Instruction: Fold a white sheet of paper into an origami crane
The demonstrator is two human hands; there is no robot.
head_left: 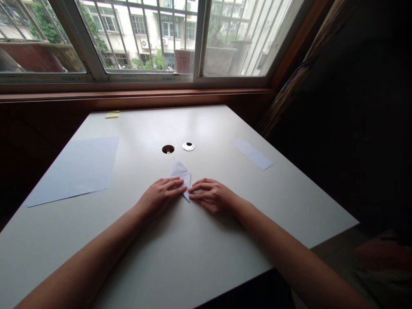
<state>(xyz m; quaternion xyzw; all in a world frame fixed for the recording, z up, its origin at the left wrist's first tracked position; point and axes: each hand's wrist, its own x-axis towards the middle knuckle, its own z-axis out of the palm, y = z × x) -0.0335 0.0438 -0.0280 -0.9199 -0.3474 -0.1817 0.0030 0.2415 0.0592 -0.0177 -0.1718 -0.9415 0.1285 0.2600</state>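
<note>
A small piece of white folded paper [181, 168] lies on the white table, with one pointed end toward the window and another toward me. My left hand [162, 193] holds it down from the left, its fingers close together over the paper. On the right edge, near the lower point, the bent fingers of my right hand [214, 196] are closed at the paper's edge. The left thumb is hidden, and so is part of the paper beneath the fingers.
Flat white sheets [77, 167] lie on the left of the table [193, 249]; a paper strip [252, 153] lies on the right. Beyond the folded paper are a round hole [168, 149] and a metal grommet cover [188, 146]. A yellow paper piece [112, 114] sits near the back edge.
</note>
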